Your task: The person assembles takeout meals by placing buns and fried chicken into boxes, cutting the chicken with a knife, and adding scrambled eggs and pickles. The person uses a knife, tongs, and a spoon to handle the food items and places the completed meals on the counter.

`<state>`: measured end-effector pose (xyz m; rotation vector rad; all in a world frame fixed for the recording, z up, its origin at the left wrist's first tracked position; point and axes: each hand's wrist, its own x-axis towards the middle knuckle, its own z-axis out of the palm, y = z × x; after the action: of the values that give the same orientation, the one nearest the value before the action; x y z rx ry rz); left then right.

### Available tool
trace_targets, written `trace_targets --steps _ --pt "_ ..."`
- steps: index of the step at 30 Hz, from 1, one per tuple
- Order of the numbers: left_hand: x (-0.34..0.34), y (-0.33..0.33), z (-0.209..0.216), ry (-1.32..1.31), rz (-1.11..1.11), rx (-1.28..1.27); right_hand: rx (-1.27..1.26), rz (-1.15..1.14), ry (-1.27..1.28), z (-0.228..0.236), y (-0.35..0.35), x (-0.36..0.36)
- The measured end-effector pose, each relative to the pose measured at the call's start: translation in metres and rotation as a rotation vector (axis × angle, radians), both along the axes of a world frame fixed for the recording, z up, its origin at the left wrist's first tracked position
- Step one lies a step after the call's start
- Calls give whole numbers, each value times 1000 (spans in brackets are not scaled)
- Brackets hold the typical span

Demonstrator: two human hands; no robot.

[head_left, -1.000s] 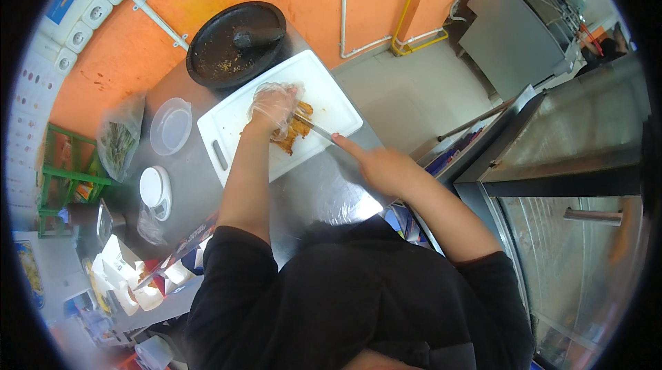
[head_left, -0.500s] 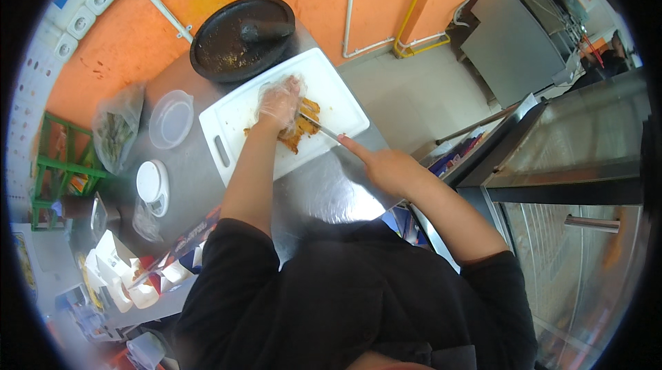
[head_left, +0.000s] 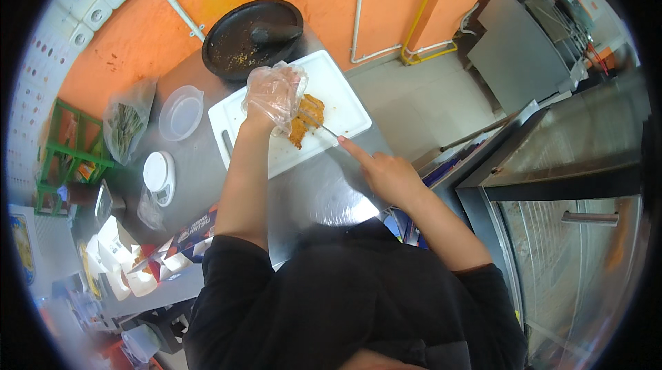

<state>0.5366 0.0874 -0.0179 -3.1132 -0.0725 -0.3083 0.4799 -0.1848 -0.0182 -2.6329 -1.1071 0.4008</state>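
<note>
- Golden-brown, crumb-coated fried food (head_left: 298, 137) lies in pieces on a white rectangular plastic cutting board (head_left: 338, 94).
- The left hand (head_left: 274, 94), in a loose clear plastic glove, covers the food's left edge; I cannot tell whether its fingers pinch it.
- The right hand (head_left: 387, 173) is wrapped around a thin metal knife (head_left: 327, 129), forefinger stretched along it, the blade against the food.
- Behind the board, a wide black round mortar (head_left: 219, 53) holds yellowish crumbs and a dark pestle (head_left: 270, 34).
- Left of the board stands a round translucent plastic tub (head_left: 166, 120).
- Beside it, a clear plastic bag (head_left: 125, 122) contains long green leaves.
- Open white cardboard boxes (head_left: 114, 246) stand lower left, contents unclear.
</note>
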Motion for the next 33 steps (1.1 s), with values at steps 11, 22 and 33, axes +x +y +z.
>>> trace_targets --steps 11,22,33 --pt "19 5 -37 51 -42 -84 -105 -36 139 8 6 21" --pt "30 12 -88 13 -22 -357 -156 12 264 6 20 44" --pt "45 17 -82 210 94 -158 -143 23 287 -23 24 55"
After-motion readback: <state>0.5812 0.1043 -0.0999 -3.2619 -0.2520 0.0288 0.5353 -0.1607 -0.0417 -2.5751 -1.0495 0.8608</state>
